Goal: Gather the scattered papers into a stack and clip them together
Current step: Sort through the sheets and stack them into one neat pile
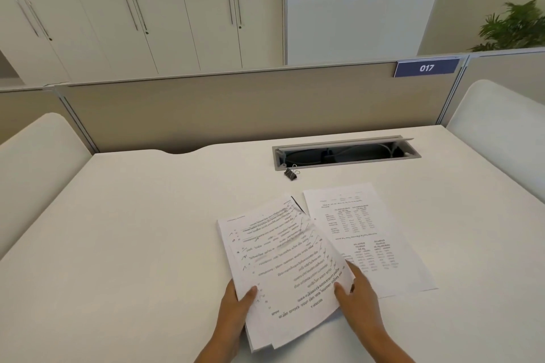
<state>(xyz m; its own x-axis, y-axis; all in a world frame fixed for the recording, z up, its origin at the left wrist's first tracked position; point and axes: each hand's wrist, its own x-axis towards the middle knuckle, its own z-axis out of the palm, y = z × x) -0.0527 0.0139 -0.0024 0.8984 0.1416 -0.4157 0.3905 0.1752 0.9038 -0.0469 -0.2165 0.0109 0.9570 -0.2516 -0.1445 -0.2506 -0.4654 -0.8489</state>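
Observation:
A loose pile of printed papers (283,259) lies skewed on the white desk (132,244), its sheets fanned out of line. My left hand (236,306) grips the pile's left edge, thumb on top. My right hand (358,295) holds the pile's right edge, thumb on the top sheet and fingers over the edge. One more printed sheet (362,239) lies flat on the desk just to the right, partly under the pile's corner. A small black binder clip (291,173) sits on the desk beyond the papers, untouched.
An open cable tray (345,153) is sunk into the desk behind the clip. A beige partition (236,109) with a blue "017" label (426,68) closes the far edge. White side panels stand at left and right.

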